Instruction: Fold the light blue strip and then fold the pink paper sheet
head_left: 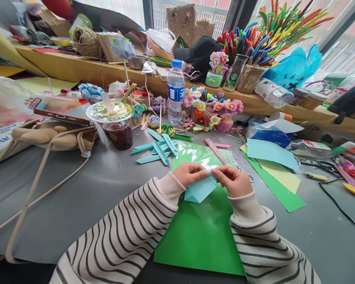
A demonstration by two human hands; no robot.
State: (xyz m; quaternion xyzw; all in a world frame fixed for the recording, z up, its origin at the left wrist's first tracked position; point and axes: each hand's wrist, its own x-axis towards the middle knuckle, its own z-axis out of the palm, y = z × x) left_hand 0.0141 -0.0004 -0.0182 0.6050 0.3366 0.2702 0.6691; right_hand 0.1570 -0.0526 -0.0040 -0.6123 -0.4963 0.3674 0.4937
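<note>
Two hands pinch a folded blue paper.
Left hand (pixel 189 173) and right hand (pixel 233 180) grip the blue paper (pixel 199 190) between closed fingers, above a green sheet (pixel 201 232) on the grey table (pixel 85 189); blue strips (pixel 156 150) lie beyond.

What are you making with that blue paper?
A person in a striped sweater holds a small piece of light blue paper with both hands, the left hand and right hand pinching its top edge, where it looks partly folded. It sits over a big green sheet on the grey table. Just beyond lie several folded blue paper strips, a pink ruler, a water bottle and a lidded drink cup. What it will become isn't clear.
</note>
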